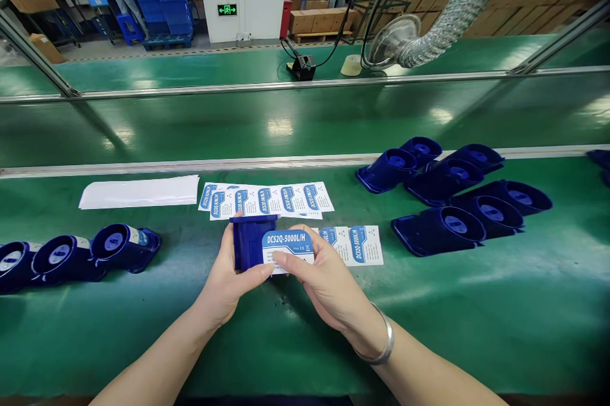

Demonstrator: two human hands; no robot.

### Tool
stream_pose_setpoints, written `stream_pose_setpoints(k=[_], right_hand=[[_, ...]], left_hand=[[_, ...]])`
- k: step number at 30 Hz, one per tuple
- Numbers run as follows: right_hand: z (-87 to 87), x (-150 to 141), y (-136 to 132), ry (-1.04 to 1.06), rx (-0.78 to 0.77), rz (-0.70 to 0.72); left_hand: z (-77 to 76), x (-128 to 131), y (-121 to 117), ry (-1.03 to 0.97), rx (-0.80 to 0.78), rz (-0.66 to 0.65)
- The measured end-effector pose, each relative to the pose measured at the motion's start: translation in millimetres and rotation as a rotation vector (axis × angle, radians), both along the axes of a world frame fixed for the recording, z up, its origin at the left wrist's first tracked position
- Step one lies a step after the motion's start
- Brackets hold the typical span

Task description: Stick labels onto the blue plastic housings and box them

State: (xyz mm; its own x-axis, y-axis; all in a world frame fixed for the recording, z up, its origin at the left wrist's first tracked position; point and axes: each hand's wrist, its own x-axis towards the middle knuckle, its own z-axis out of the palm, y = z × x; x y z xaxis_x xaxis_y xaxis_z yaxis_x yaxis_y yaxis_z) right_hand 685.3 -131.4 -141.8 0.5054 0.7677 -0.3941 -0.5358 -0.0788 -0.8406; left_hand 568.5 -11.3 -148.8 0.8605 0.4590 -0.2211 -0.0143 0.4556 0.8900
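Observation:
My left hand (226, 282) grips a blue plastic housing (248, 241) just above the green table. My right hand (324, 279) presses a white and blue label reading DCS2Q-5000L/H (287, 246) against the housing's side, thumb on the label's lower edge. A silver bangle sits on my right wrist. Directly behind the hands lie sheets of the same labels (267, 199), with another partial sheet (357, 244) to the right of my right hand.
Three labelled blue housings (71, 257) lie in a row at the left. Several unlabelled blue housings (452, 193) are grouped at the right. A white backing sheet (140, 192) lies at the back left. Beyond run a conveyor belt (286, 123), a flexible duct (457, 9) and a fan.

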Motion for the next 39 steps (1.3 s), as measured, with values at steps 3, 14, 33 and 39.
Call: stream_pose_setpoints(k=[3,14,33,39], right_hand=[[-2.2,-3.6,0.2,-0.061,-0.033,0.038],[-5.8,-0.4,2.0,-0.177,0.027,0.105],[4.4,27.2,-3.5,-0.704,-0.078,0.017],[6.8,21.6,-7.9,-1.038,0.035,-0.052]], left_hand=[[-0.9,0.5,-1.6,0.012,-0.054,0.059],[-4.0,1.7,-1.9,0.046,-0.159,0.113],[-10.5,1.4,2.0,0.005,-0.168,0.224],[-12.0,0.4,1.1,0.003,-0.153,0.159]])
